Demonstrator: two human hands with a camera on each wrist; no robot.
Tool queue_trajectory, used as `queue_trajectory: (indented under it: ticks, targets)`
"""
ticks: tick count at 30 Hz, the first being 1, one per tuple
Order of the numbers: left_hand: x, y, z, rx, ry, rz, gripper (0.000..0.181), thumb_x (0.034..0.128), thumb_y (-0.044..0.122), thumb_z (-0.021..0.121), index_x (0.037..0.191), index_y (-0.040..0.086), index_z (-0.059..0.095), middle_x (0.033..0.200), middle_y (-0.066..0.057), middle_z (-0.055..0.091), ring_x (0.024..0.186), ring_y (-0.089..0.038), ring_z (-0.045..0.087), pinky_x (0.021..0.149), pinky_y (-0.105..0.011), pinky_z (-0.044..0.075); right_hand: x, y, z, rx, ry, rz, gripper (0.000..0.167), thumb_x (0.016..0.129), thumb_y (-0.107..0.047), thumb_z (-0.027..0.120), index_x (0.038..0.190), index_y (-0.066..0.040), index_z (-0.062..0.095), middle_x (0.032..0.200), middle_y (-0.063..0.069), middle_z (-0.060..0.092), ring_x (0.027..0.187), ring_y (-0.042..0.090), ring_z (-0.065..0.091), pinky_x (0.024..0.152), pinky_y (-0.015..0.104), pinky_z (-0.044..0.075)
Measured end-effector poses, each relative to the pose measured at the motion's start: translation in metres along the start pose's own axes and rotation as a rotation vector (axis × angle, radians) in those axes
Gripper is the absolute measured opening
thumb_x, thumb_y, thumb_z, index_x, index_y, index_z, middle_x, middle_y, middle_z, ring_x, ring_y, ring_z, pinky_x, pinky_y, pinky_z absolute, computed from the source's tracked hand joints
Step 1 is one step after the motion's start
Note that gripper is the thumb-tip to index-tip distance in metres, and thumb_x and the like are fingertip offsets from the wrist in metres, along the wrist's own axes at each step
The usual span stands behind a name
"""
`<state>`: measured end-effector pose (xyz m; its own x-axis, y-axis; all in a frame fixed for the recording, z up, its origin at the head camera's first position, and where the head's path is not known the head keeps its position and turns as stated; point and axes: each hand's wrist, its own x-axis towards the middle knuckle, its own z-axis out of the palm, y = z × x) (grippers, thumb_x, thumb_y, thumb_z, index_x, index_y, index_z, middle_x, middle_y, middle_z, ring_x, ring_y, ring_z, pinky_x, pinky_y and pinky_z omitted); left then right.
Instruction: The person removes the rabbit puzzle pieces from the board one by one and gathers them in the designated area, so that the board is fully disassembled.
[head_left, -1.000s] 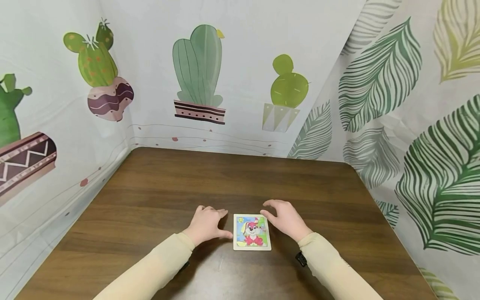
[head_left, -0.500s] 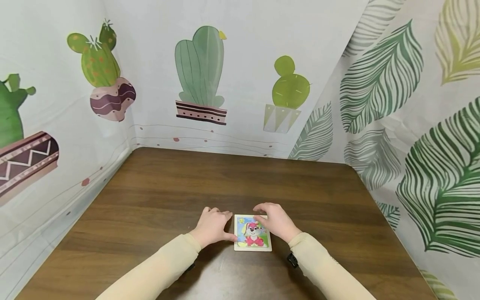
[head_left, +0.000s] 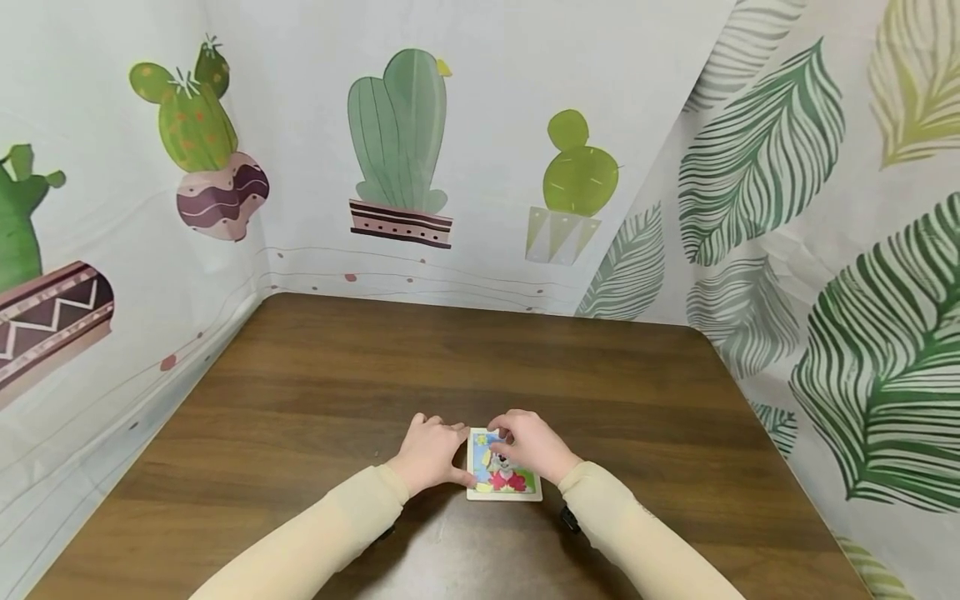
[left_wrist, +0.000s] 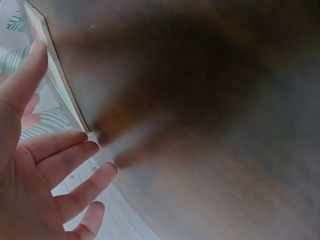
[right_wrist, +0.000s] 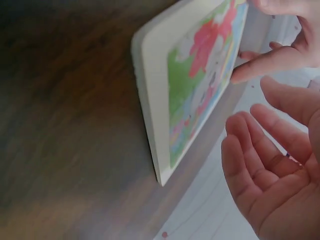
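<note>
A square puzzle board [head_left: 504,483] lies flat on the wooden table, showing a pink and white cartoon dog on blue and green within a pale frame. At its left edge is my left hand [head_left: 429,452], fingers spread, with the thumb tip over the frame and the index finger by the upper left corner. My right hand [head_left: 531,442] hovers over the upper right of the board and hides part of the picture. In the right wrist view, the right hand's fingers [right_wrist: 245,165] bend loosely with nothing between them, apart from the puzzle board [right_wrist: 155,95].
The brown wooden table [head_left: 360,358] extends around the board on all sides. Behind it hangs a white cloth [head_left: 495,50] printed with cacti, and a leaf-patterned cloth [head_left: 757,167] covers the right side.
My right hand has moved left from beside the board to over its picture. My left hand has shifted slightly right to the board's left edge. The board stays in place.
</note>
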<state>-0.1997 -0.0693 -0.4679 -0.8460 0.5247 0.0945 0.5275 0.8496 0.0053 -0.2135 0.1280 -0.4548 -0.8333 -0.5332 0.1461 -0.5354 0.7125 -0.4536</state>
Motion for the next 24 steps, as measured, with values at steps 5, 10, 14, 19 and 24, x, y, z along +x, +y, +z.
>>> queue_trajectory:
  ticks: [5,10,14,19,24]
  targets:
    - [0.000,0.000,0.000,0.008,-0.011,-0.001,0.082,0.0616,0.071,0.070,0.120,0.014,0.066,0.119,0.000,0.066,0.092,-0.025,0.059,0.072,-0.038,0.033,0.008,0.001,0.009,0.013,-0.052,-0.047,0.023,0.079,-0.010,0.075,0.099,0.000,0.069,0.079,0.005,0.063,0.070,0.012,0.055,0.064,0.023,0.049]
    - [0.000,0.000,0.000,0.025,-0.008,0.004,0.083,0.0613,0.072,0.069,0.121,0.015,0.065,0.119,0.002,0.067,0.089,-0.023,0.058,0.073,-0.037,0.032,0.013,0.002,0.013,0.018,-0.074,-0.060,0.024,0.078,-0.007,0.076,0.100,-0.001,0.068,0.080,0.006,0.063,0.071,0.014,0.056,0.064,0.023,0.049]
    - [0.000,0.001,-0.002,0.028,-0.014,0.005,0.085,0.0614,0.073,0.068,0.124,0.016,0.064,0.120,0.002,0.066,0.089,-0.022,0.057,0.072,-0.037,0.032,0.014,0.002,0.014,-0.001,-0.089,-0.045,0.025,0.078,-0.010,0.077,0.100,-0.002,0.069,0.081,0.005,0.062,0.071,0.012,0.054,0.064,0.023,0.048]
    - [-0.001,0.001,-0.002,0.034,-0.031,-0.001,0.084,0.0621,0.074,0.066,0.126,0.020,0.063,0.121,0.002,0.066,0.089,-0.022,0.057,0.073,-0.036,0.032,0.017,0.003,0.017,-0.020,-0.111,-0.026,0.028,0.079,-0.015,0.076,0.104,-0.005,0.070,0.085,0.003,0.062,0.072,0.010,0.052,0.066,0.023,0.048]
    - [0.000,0.000,-0.003,0.046,-0.039,-0.001,0.084,0.0623,0.075,0.065,0.126,0.021,0.063,0.121,0.002,0.065,0.090,-0.022,0.057,0.073,-0.037,0.032,0.020,0.003,0.018,-0.062,-0.122,-0.020,0.028,0.079,-0.019,0.077,0.104,-0.008,0.072,0.089,0.002,0.064,0.074,0.009,0.053,0.069,0.024,0.049]
